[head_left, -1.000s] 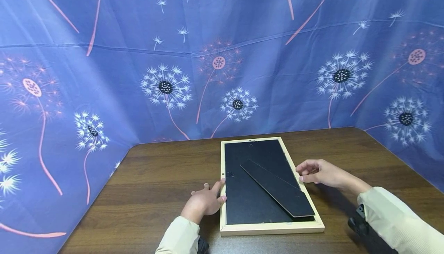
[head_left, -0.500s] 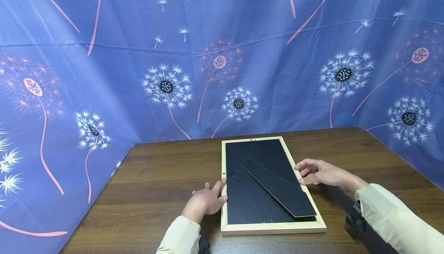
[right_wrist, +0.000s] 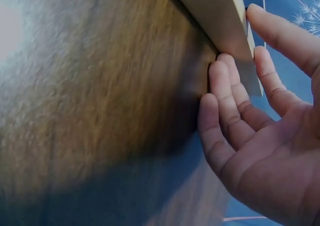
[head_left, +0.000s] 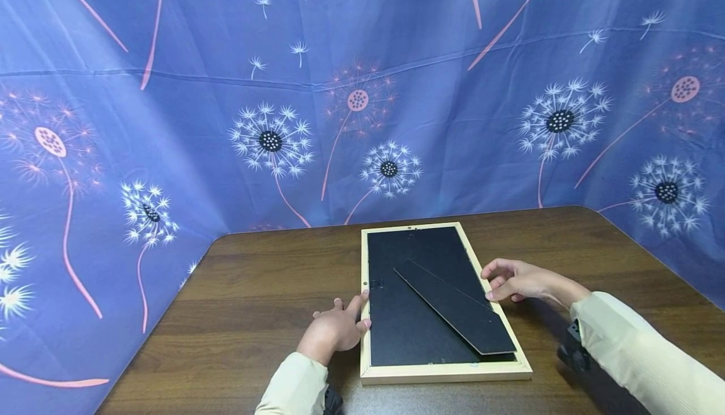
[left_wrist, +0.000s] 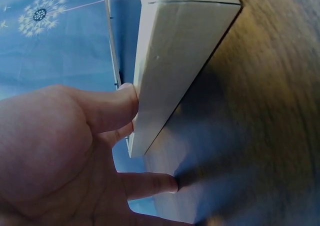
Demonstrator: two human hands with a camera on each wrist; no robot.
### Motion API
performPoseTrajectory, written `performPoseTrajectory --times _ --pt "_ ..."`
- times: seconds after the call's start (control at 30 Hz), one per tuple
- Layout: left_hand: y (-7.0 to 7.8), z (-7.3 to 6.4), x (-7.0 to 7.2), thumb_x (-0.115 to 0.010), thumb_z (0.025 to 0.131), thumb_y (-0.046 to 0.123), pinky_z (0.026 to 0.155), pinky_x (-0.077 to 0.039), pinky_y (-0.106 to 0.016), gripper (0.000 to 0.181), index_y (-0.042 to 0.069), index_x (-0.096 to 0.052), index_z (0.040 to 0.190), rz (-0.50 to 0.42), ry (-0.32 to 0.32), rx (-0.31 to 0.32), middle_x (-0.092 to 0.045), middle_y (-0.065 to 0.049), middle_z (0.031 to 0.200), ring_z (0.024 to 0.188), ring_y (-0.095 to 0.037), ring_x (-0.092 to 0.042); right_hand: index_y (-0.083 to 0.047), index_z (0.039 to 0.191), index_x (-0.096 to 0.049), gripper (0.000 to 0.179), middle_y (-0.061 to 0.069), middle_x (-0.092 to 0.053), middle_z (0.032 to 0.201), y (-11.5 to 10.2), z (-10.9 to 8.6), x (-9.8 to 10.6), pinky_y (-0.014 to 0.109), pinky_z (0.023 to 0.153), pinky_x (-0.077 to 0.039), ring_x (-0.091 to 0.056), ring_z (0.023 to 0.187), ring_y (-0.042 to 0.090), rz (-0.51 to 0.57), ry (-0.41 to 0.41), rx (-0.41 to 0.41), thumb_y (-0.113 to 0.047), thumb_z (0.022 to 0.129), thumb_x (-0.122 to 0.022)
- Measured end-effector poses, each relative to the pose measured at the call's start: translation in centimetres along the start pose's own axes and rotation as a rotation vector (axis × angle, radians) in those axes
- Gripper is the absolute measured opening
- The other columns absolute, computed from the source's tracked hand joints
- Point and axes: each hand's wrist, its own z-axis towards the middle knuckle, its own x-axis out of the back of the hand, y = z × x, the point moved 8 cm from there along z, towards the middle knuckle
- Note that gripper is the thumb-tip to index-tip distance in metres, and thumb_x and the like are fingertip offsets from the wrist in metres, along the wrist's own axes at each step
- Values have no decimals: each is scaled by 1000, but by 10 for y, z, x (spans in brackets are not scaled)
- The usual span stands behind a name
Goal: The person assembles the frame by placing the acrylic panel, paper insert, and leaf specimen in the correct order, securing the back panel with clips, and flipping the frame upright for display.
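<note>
A picture frame with a pale wooden border lies face down on the brown table, its black backing board upward. The black easel stand lies slantwise across the backing. My left hand touches the frame's left border with thumb and index finger; in the left wrist view its other fingers extend to the table. My right hand is at the right border. In the right wrist view its thumb and index finger rest at the border's upper edge, the other fingers against the lower side.
The wooden table extends around the frame on both sides. Behind it hangs a blue cloth with a dandelion print. A dark wrist device shows below the right sleeve.
My right wrist and sleeve have shifted slightly left, while the fingers stay at the frame's right border. My left hand and the picture frame keep practically the same place.
</note>
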Motion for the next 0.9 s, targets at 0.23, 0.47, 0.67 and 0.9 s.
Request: performPoseTrajectory --times 0.23,0.47,0.67,0.9 --pt "0 -1 2 -52 106 31 113 -26 -70 53 18 -38 156 -4 4 0 -39 -34 151 124 -58 -53 2 112 -54 34 5 -56 98 -5 2 -1 41 74 -46 -55 91 21 -45 -21 -49 -12 88 -74" --pt "-1 -1 2 -50 107 32 114 -26 -69 54 19 -35 157 18 -5 12 -39 -34 152 123 -56 -54 -1 105 -57 27 2 -55 90 -18 3 -4 44 73 -47 -56 87 21 -153 9 -77 -11 86 -74" --pt "-4 -1 3 -49 107 32 114 -26 -69 54 20 -34 157 20 -8 19 -38 -34 152 125 -58 -52 -3 98 -57 24 1 -54 82 -29 5 -8 35 63 -41 -52 76 18 -188 15 -55 -7 83 -75" --pt "-5 -1 3 -48 107 32 114 -25 -69 53 20 -33 157 15 -18 23 -37 -35 153 126 -58 -51 -1 91 -56 21 0 -49 71 -36 10 -17 21 51 -26 -41 59 12 -147 -16 8 2 79 -73"
